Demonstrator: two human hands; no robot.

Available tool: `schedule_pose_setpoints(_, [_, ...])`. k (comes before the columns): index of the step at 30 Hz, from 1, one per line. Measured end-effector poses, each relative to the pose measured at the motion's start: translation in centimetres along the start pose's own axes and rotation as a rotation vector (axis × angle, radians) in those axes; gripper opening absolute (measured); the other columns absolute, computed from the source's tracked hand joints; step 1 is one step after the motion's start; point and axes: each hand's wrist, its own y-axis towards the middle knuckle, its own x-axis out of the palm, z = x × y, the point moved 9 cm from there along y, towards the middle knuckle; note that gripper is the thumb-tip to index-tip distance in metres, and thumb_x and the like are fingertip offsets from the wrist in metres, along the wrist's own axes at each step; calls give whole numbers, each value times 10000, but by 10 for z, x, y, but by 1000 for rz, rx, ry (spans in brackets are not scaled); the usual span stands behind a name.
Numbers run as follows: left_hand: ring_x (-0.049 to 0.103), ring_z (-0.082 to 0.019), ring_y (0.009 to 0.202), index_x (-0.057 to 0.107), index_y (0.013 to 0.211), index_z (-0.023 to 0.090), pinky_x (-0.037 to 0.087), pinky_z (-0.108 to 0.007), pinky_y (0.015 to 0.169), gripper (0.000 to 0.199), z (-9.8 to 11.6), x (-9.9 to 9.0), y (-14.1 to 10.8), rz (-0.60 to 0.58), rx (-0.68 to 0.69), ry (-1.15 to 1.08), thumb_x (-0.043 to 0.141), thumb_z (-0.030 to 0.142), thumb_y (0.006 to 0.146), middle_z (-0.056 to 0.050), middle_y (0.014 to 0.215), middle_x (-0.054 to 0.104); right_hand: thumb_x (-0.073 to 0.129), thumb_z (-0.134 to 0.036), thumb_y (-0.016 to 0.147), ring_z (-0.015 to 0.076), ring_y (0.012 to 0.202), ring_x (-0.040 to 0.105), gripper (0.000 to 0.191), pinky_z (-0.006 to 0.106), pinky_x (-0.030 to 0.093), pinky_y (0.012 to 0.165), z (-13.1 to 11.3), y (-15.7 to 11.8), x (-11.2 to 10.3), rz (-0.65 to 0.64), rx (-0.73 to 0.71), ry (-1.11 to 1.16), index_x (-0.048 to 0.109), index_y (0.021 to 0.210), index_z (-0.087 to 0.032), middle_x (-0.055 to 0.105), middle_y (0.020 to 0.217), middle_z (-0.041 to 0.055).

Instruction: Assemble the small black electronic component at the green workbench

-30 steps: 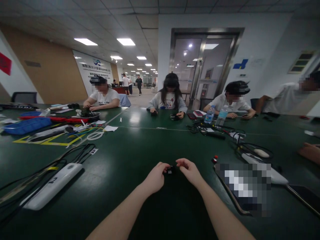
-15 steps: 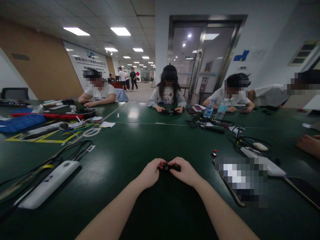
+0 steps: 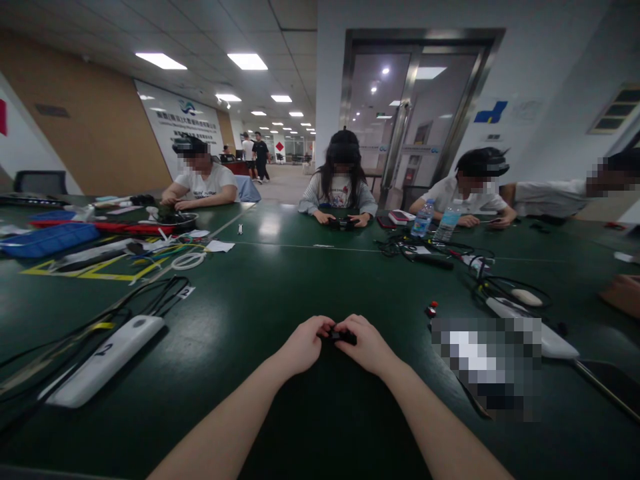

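A small black object [image 3: 345,337] is held between my two hands, low over the dark green table [image 3: 280,287]. Its exact kind is too small and dark to make out. My left hand [image 3: 306,343] pinches its left end with thumb and fingers. From the other side, my right hand [image 3: 365,341] has its fingers closed around the right part. Fingertips of both hands nearly meet, and they hide much of the object.
To the left lies a white power strip [image 3: 107,360] with black cables; a blue tray [image 3: 55,239] is farther back. At right are a pixelated flat item [image 3: 480,363], small red-and-black pieces [image 3: 432,309], another white strip [image 3: 545,333] and water bottles [image 3: 447,223]. Several people sit around the table.
My fingers have shifted slightly on the black object, with the right hand covering it differently. The whole view has turned a little to the left.
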Motion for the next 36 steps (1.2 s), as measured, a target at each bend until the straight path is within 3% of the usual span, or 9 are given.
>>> schedule_pose_setpoints(5, [528,-151,954,508,1092,226,421,-297,815,413,-2,0,0,-2,-12,3,362,99,728,-39,1086,558,565,-257,713,182,846,508,157,334,430,718,-2,0,1,12,27,68,589,868,-278,541,907,1])
schedule_pose_setpoints(8, [525,-156,959,517,1084,214,423,-298,815,409,-1,0,0,-10,-14,-11,362,91,726,-46,1084,557,544,-284,728,170,803,522,139,321,431,704,5,2,-8,95,73,203,581,857,-248,551,883,8])
schedule_pose_setpoints(13, [524,-147,942,501,1103,198,421,-297,825,426,-1,-1,0,-16,-62,3,368,61,722,-50,1078,552,553,-357,714,174,826,540,248,313,424,713,55,-4,-36,413,261,582,557,921,-221,594,902,21])
schedule_pose_setpoints(18, [515,-132,946,485,1118,204,412,-287,837,444,-1,-2,-1,-26,-75,18,367,45,720,-42,1090,540,610,-399,647,170,765,549,293,269,417,582,99,-15,-40,601,442,843,573,896,-249,606,931,11])
schedule_pose_setpoints(22, [516,-136,946,488,1116,215,414,-293,836,438,2,-2,-2,-27,-73,22,366,56,727,-36,1086,543,624,-406,633,179,760,546,307,274,427,583,96,-15,-36,572,443,889,582,897,-255,601,936,20])
schedule_pose_setpoints(31, [516,-139,947,502,1100,223,418,-282,827,412,7,-4,-4,-20,-75,18,372,85,734,-34,1083,537,570,-450,680,190,793,545,354,299,429,618,80,-9,-31,445,382,708,572,960,-233,595,920,38])
schedule_pose_setpoints(36, [525,-135,901,500,1093,216,421,-272,789,345,7,-4,-2,-3,-57,26,374,168,775,-35,1032,558,584,-376,692,178,822,560,291,324,431,709,58,-1,-23,289,271,624,560,938,-223,614,899,23])
